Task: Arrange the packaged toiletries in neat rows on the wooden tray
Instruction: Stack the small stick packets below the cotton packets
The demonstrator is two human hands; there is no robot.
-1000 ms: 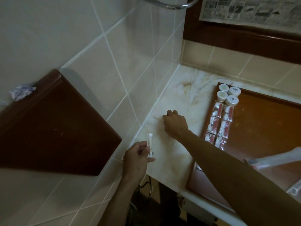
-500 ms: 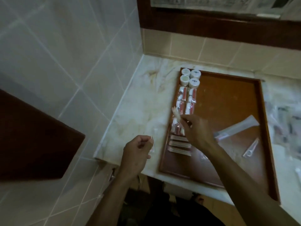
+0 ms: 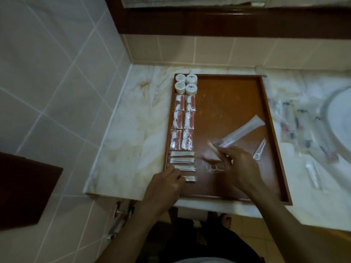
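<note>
1. Two bare hands work over the tray: the left hand [image 3: 167,182] has its fingers curled, pinching a small clear packet [image 3: 190,179] that lies flat at the near end of the left column.
2. The right hand [image 3: 239,164] has its fingers curled round a thin pale stick-shaped packet [image 3: 213,149], which is blurred; its end points away toward the far left.
3. The wooden tray [image 3: 228,95] is a shallow rectangle with a raised rim and a smooth reddish-brown floor, resting on the marbled counter [image 3: 129,141].
4. Along its left edge, just beyond the pinched packet, lie three flat cotton-swab packets [image 3: 182,160], stacked crosswise.
5. Farther on are six crinkled clear sachets [image 3: 182,122] with red strips, in pairs.
6. Four round white lidded jars [image 3: 186,83] fill the far left corner, two by two.
7. A long frosted sleeve [image 3: 243,131] lies diagonally on the tray's right half, a small clear wrapper [image 3: 259,149] beside it.
8. More clear-wrapped items [image 3: 302,130] lie scattered on the counter to the right, near a white basin [image 3: 340,118].
</note>
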